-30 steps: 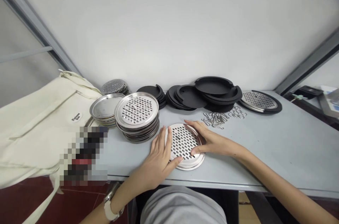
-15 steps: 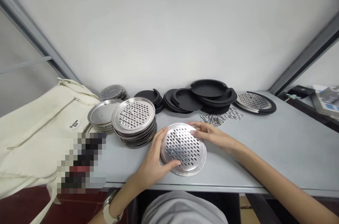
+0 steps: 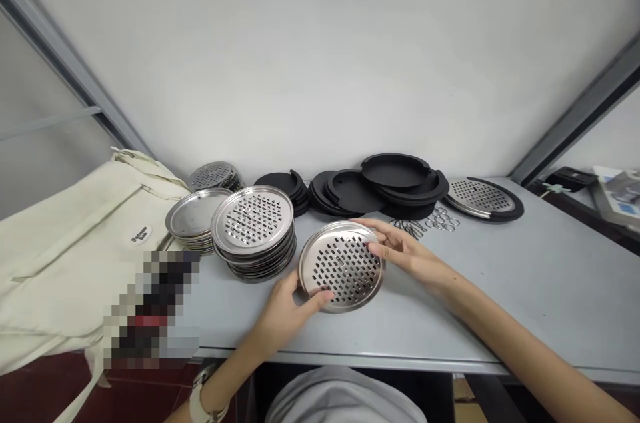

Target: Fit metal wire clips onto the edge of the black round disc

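A round metal grater plate (image 3: 345, 270) with rows of slots is held between my two hands, tilted a little above the table. My left hand (image 3: 287, 313) grips its lower left edge, thumb on top and fingers hidden beneath. At the upper right edge, my right hand (image 3: 403, 251) pinches the rim, thumb on the slotted face. Left of it stands a stack of similar grater plates (image 3: 253, 220). Beside that stack is a pile of plain-looking round metal plates (image 3: 197, 213).
Black round trays and discs (image 3: 400, 173) are piled along the wall. Metal rings and clips (image 3: 443, 218) lie before them. A grater plate in a black holder (image 3: 485, 198) rests at right. More slotted plates (image 3: 214, 175) are at back left, near a cream bag (image 3: 85, 243).
The grater plate has been lifted and tilted, moving slightly up and left. Both hands stay on its rim, the left one now lower along the edge.
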Motion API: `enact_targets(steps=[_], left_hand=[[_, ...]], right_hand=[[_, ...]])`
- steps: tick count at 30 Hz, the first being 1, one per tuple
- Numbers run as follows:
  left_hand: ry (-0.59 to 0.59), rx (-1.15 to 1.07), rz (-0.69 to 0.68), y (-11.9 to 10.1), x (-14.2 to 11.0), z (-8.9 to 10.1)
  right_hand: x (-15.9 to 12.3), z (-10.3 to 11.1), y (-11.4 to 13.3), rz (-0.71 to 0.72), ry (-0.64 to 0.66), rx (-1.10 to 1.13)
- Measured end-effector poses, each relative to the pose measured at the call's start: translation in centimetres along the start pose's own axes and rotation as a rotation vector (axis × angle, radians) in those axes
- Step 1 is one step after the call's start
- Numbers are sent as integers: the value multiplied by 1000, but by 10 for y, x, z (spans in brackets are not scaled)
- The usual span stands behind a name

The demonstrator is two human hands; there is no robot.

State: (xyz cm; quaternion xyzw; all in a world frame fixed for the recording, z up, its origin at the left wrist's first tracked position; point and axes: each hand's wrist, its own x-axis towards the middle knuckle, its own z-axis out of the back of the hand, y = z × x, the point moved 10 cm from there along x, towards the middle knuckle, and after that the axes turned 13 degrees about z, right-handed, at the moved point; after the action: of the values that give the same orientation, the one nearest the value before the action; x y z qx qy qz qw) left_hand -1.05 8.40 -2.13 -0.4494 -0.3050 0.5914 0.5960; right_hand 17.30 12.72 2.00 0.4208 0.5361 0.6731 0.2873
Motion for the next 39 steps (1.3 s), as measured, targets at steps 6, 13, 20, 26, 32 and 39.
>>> enact_targets(steps=[6, 13, 20, 26, 32, 39], left_hand=[[-91, 109, -46, -7, -5, 5], [-91, 155, -77, -14, -8, 5], [-68, 74, -43, -14, -8, 8], [154, -211, 69, -7, -6, -3], [204, -298, 91, -3, -3, -8], [144, -87, 108, 1, -6, -10]], right_hand=[[-3, -5, 5, 22, 62, 40], [-1, 2, 10, 73, 15, -72], [0, -2, -4, 21, -15, -157], [-7, -28, -25, -110, 177, 23], [-8, -26, -26, -140, 140, 41], [-5, -3, -33, -147, 23, -197]])
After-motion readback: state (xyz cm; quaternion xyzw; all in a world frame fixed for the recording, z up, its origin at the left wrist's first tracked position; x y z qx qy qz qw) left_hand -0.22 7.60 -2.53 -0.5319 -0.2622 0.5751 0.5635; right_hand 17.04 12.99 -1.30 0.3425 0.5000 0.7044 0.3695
